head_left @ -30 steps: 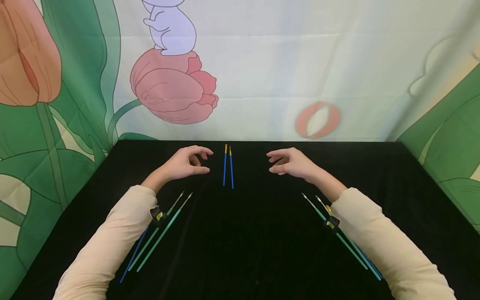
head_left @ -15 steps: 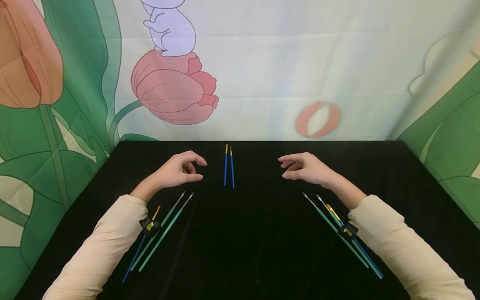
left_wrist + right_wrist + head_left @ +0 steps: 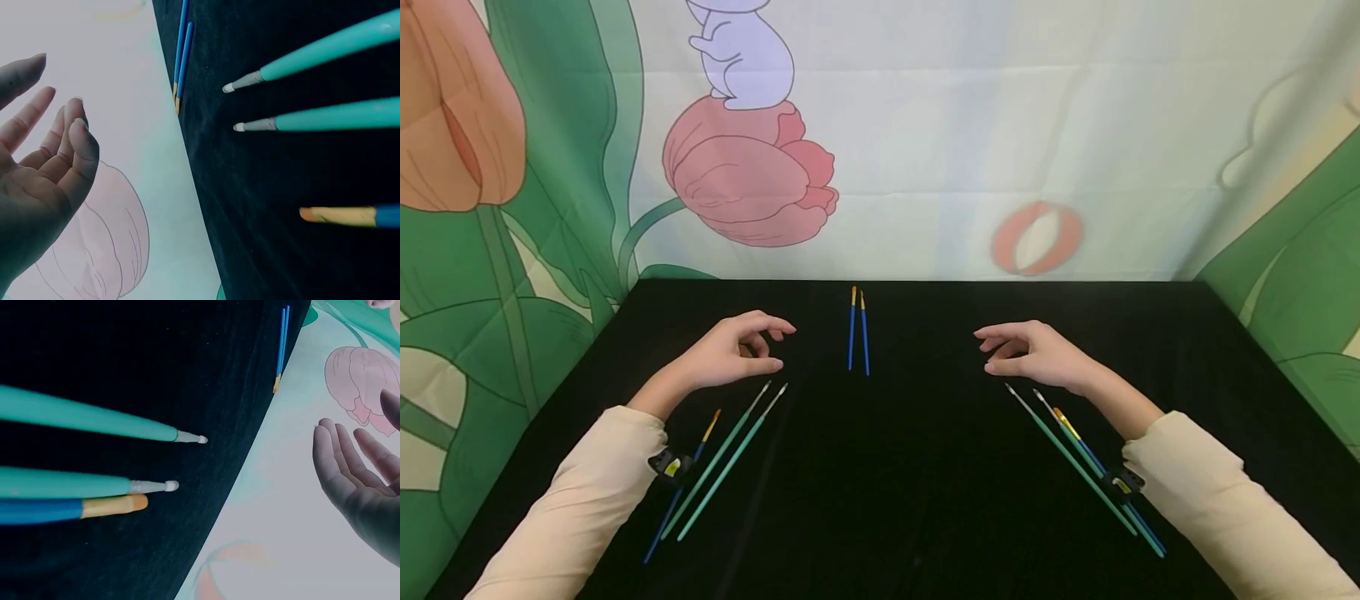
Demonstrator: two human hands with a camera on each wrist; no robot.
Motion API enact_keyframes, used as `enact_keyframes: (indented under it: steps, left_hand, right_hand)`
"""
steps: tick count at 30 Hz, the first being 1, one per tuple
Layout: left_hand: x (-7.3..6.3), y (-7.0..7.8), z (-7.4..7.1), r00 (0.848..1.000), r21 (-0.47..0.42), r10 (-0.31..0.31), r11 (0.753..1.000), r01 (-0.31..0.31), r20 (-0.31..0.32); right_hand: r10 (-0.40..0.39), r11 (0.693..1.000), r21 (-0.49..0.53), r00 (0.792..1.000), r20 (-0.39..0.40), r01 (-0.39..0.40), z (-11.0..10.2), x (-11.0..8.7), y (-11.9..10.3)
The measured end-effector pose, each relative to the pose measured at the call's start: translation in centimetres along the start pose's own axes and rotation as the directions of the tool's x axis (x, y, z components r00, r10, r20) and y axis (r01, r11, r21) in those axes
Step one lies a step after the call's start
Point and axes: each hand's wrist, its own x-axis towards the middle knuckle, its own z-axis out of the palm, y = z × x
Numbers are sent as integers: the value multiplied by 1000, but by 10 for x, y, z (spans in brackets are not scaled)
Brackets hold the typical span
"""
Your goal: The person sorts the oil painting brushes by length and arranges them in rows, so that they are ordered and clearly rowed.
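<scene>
My left hand (image 3: 726, 354) hovers over the left side of the black cloth, fingers loosely bent, thumb apart, holding nothing. Just below it lie two turquoise paintbrushes (image 3: 733, 458) with pale tips. Beside them is a blue paintbrush (image 3: 350, 216) with a gold ferrule, partly hidden by the left wrist camera in the head view. My right hand (image 3: 1037, 354) mirrors this pose on the other side, also without anything in it. Under that wrist lie two more turquoise paintbrushes (image 3: 81, 419) and a blue paintbrush (image 3: 44, 511) close alongside one of them. Two blue paintbrushes (image 3: 865, 337) lie side by side between the hands.
The black cloth (image 3: 910, 483) covers the table up to a printed curtain (image 3: 925, 150) with tulips and a rabbit, hanging right behind its far edge. A small black camera sits on each cuff, the left one (image 3: 672, 467) and the right one (image 3: 1123, 483).
Both hands have drawn back toward the person and spread outward, away from the two middle blue paintbrushes. More of each side's blue paintbrush now shows. The paintbrushes lie where they were.
</scene>
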Motion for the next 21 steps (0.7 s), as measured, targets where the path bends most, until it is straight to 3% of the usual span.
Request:
enact_keyframes:
  steps: [8, 21]
  left_hand:
    - [-17, -2, -6, 1000, -15, -4, 1000, 4, 1]
    - [-43, -2, -13, 998, 13, 63, 998, -63, -2]
  right_hand:
    - [-21, 1000, -4, 999, 45, 22, -5, -16, 8]
    - [3, 1000, 10, 1000, -4, -2, -20, -49, 18]
